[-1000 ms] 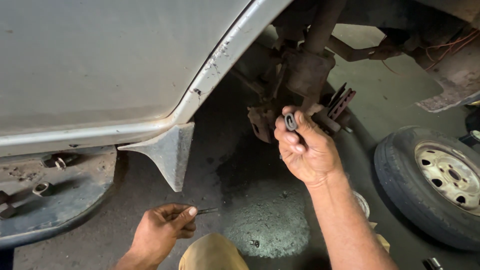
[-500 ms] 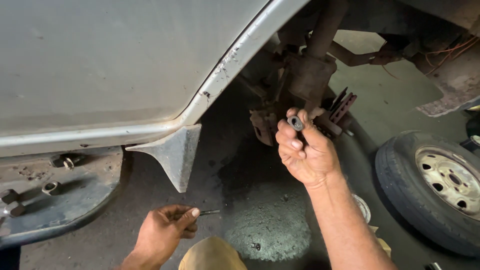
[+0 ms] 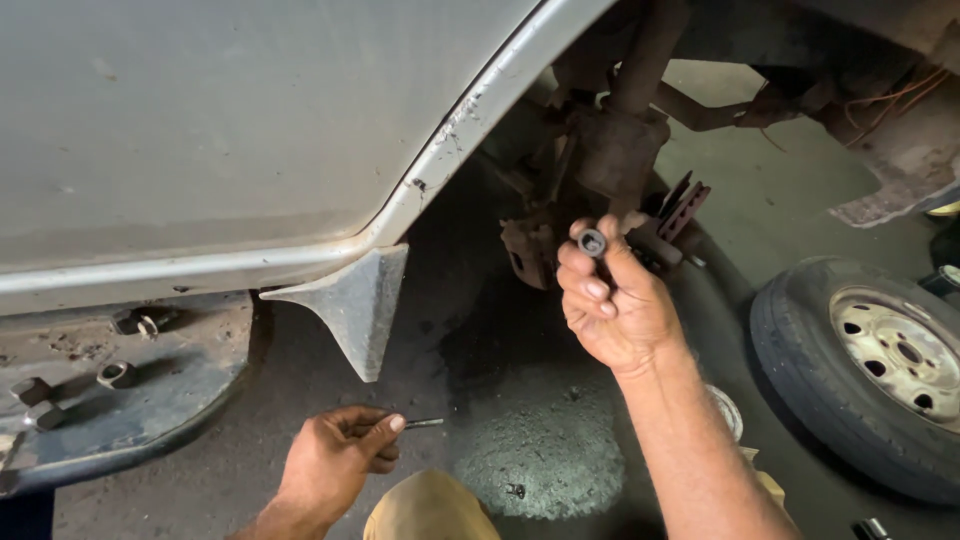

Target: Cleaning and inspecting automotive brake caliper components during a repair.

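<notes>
1. My right hand (image 3: 615, 305) is raised before the bare wheel hub (image 3: 560, 245), fingers pressed together around a small dark socket (image 3: 592, 241), its open end facing me.
2. My left hand (image 3: 335, 455) is low near the floor (image 3: 300, 400), pinching a thin metal pin (image 3: 425, 423) between thumb and forefinger.
3. Judgement: the socket is steel, rigid, light for its size, likely greasy; best held round its barrel, as now.
4. Judgement: the pin is slight and easily dropped; grip it near mid-length.
5. A removed wheel (image 3: 870, 370) lies to the right.
</notes>
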